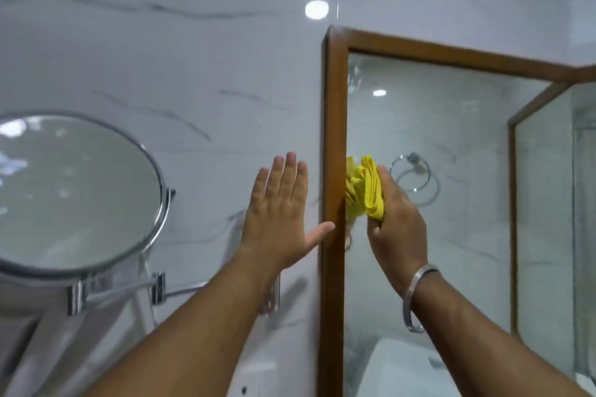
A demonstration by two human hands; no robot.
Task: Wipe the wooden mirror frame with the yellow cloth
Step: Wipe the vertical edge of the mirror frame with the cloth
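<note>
The wooden mirror frame point(333, 126) hangs on the marble wall, its left upright running down the middle of the view and its top bar slanting right. My right hand point(398, 222) is closed around a folded yellow cloth point(374, 190), which presses against the inner edge of the left upright at mid height. The glass reflects the cloth. My left hand point(280, 209) lies flat on the wall with fingers spread, its thumb touching the frame's outer edge.
A round chrome magnifying mirror point(74, 193) on a folding arm sticks out from the wall at the left. The big mirror reflects a towel ring point(414, 177) and a white basin point(403, 371). White marble tiles surround the frame.
</note>
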